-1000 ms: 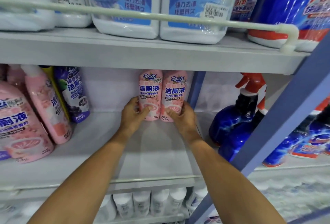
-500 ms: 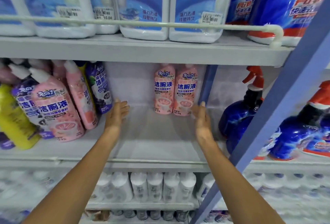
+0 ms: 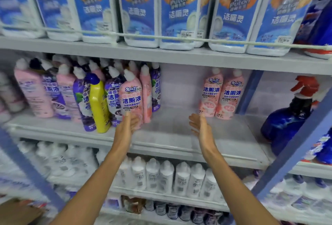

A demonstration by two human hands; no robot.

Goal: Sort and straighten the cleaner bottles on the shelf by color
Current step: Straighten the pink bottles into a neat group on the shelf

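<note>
Two pink cleaner bottles (image 3: 221, 95) stand upright side by side at the back right of the middle shelf (image 3: 179, 135). A mixed crowd of pink, purple and one yellow bottle (image 3: 98, 106) fills the shelf's left half. My left hand (image 3: 126, 128) has straight fingers, its fingertips at the base of the frontmost pink bottle (image 3: 131, 99) of that crowd. My right hand (image 3: 202, 129) hovers with straight fingers over the bare shelf, just left of and below the two pink bottles, holding nothing.
Large white-and-blue jugs (image 3: 179, 13) stand on the shelf above behind a white rail. Blue spray bottles with red triggers (image 3: 291, 113) stand at the right beyond a blue upright (image 3: 249, 92). White bottles (image 3: 167, 176) line the shelf below.
Both hands let go of the two pink bottles and drew back. The view shifted left and my left hand moved over to the mixed group of bottles.
</note>
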